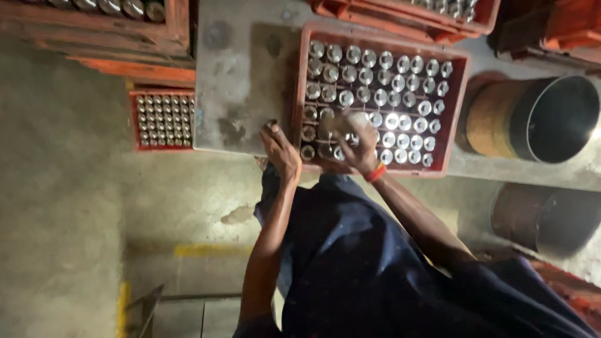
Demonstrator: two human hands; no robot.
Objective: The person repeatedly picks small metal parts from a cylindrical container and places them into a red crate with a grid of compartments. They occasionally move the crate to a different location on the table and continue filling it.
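Observation:
A red plastic crate (302, 81) full of several shiny metal cylinders (400, 84) stands on a grey metal table (238, 75). My right hand (362, 147), with a red band at the wrist, reaches into the crate's near rows, its fingers closed around one blurred bright cylinder (355, 120). My left hand (280, 153) lies on the table's near edge beside the crate's left wall, fingers bent and holding nothing. Both bare forearms come up from my dark blue garment (363, 263).
A second red crate of cylinders (161, 119) sits on the floor at the left, with more orange crates (438, 19) at the back. Two large dark metal drums (551, 119) lie at the right. A yellow floor line (206, 250) runs below.

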